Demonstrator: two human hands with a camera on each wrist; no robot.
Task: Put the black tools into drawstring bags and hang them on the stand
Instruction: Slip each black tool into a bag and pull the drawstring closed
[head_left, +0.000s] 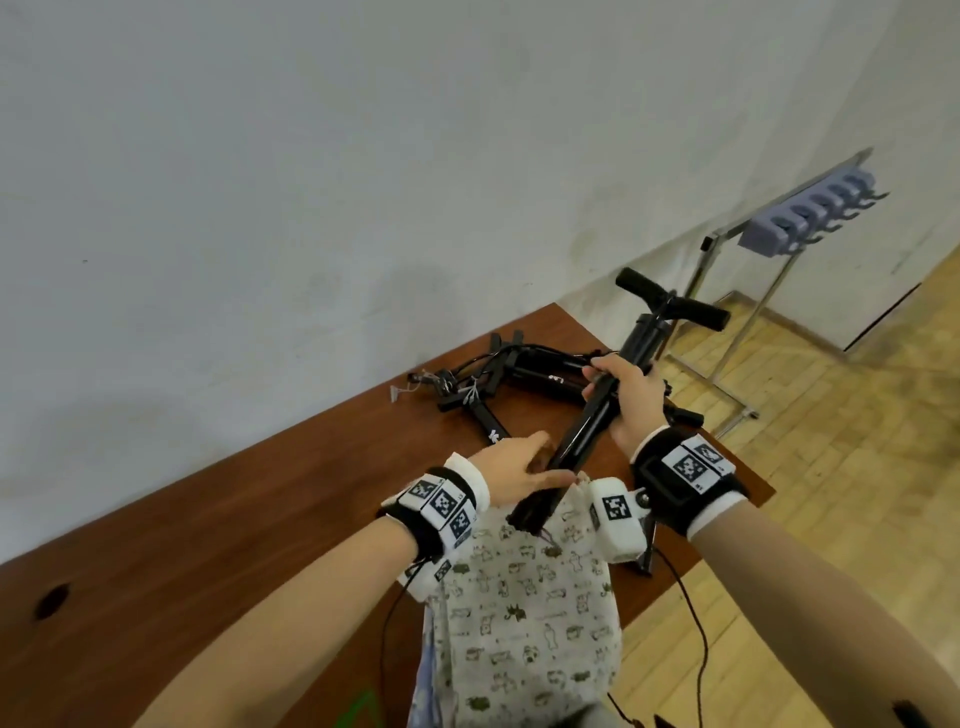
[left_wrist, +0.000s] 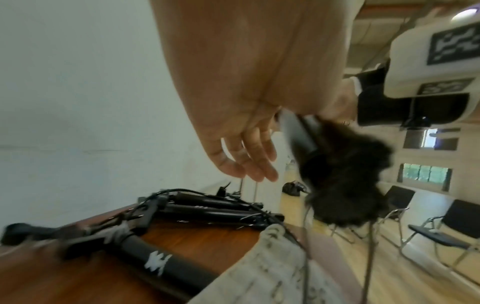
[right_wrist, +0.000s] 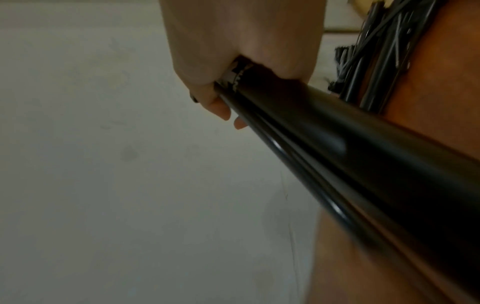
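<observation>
My right hand (head_left: 621, 395) grips a black pump (head_left: 584, 423) by its tube, T-handle (head_left: 670, 306) up and tilted away. The pump's lower end sits in the mouth of a white drawstring bag (head_left: 524, 597) printed with small animals, which hangs over the table's front edge. My left hand (head_left: 540, 467) is at the bag's mouth beside the tube, fingers (left_wrist: 249, 162) straight and holding nothing. The right wrist view shows my right hand (right_wrist: 221, 67) wrapped round the tube (right_wrist: 337, 156). More black tools (head_left: 519, 369) lie tangled with cords behind, one (left_wrist: 161, 265) near the bag (left_wrist: 272, 267).
A brown wooden table (head_left: 208, 545) stands against a grey wall. To the right, on the wooden floor, is a metal stand (head_left: 727, 291) with a row of purple hooks (head_left: 810, 213). Folding chairs (left_wrist: 441, 226) stand further off.
</observation>
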